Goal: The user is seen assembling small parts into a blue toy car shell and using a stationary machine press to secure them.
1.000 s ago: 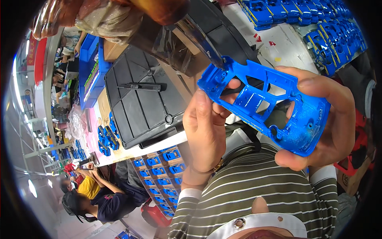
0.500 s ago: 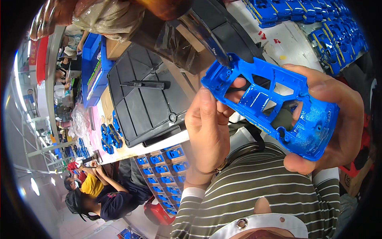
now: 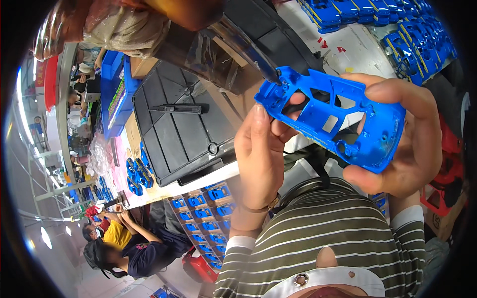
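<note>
Between both hands is a blue plastic toy car body shell (image 3: 325, 116), its hollow inner side facing me. My left hand (image 3: 261, 144) pinches the narrow far-left end, thumb on the rim and fingertips showing through an opening. My right hand (image 3: 410, 134) is wrapped round the wider near-right end, thumb along the upper side. A slim metal rod (image 3: 258, 59), part of a machine above, reaches down to the shell's far-left corner; its tip appears to meet a small post there.
A black ribbed lid (image 3: 171, 134) with a black utility knife (image 3: 176, 108) on it lies to the left. Stacked blue shells (image 3: 417, 49) fill the far right. A tray of blue parts (image 3: 202, 218) stands lower left. Plastic-wrapped equipment (image 3: 129, 27) hangs overhead. A co-worker (image 3: 129, 248) sits at left.
The shell's right end has swung up and leftward with my right hand, and its inside catches less glare. My left hand has shifted only slightly, and the rod still reaches the same corner.
</note>
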A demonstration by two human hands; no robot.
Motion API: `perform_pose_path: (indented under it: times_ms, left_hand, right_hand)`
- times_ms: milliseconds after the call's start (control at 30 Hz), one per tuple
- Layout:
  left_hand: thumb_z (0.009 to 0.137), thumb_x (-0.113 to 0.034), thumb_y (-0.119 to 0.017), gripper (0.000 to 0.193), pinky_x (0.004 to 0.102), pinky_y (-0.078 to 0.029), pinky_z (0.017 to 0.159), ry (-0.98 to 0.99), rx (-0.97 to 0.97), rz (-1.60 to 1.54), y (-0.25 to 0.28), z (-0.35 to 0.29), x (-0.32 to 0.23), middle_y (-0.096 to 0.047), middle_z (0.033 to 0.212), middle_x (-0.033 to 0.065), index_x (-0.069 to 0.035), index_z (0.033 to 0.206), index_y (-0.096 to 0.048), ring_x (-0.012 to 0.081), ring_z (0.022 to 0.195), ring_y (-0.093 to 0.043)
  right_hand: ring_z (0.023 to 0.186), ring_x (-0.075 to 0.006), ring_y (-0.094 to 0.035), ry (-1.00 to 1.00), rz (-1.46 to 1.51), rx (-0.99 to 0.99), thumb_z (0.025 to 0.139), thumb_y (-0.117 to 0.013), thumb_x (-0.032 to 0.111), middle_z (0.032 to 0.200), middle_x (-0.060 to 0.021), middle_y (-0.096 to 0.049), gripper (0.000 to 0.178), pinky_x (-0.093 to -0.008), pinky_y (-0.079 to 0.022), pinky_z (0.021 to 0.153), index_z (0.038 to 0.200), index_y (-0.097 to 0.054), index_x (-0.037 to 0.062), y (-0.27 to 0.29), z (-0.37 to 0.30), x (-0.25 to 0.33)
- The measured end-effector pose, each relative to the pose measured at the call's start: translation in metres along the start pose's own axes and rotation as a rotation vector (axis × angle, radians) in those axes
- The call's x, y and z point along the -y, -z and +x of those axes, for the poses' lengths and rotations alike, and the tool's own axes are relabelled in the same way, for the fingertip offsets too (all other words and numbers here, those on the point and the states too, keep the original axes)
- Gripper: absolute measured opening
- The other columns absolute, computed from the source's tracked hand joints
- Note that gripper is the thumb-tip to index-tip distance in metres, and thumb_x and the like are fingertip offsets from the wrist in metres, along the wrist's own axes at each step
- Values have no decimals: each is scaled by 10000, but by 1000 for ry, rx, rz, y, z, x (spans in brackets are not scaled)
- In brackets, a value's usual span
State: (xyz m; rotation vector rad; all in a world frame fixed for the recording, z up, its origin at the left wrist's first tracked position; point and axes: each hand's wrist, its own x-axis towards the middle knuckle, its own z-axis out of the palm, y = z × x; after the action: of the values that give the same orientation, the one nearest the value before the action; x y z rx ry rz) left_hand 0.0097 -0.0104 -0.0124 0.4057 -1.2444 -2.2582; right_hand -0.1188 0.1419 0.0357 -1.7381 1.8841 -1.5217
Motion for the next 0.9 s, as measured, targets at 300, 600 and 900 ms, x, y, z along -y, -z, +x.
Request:
perform_pose_path:
  times_ms: [300,600,900]
  left_hand:
    - [986,-291,-336,400,349,-510,833,206,18,-31,-1,-4,6,-622,1059,119,18,1174,-506,189,929,-622]
    - [966,-494,-275,547,345,-542,746,389,-44,-194,2,-12,-5,-600,1064,125,-43,1230,-436,215,918,-623]
    - [933,-363,-433,486,291,-564,580,567,319,-171,53,-70,-40,-615,982,179,74,1130,-512,216,815,-645]
  right_hand:
    - [992,-337,-606,-46,-130,-128,550,-866,172,1103,-324,-547,759,-369,-507,831,1128,-426,-49,-6,-16,13]
    - [797,-302,-633,72,-237,-33,618,-811,328,1012,-311,-601,632,-334,-497,674,1043,-473,5,-12,-16,22]
    - [734,-300,-599,395,-106,233,843,-613,272,1072,-223,-600,252,-306,-483,626,1003,-521,101,-39,-38,33]
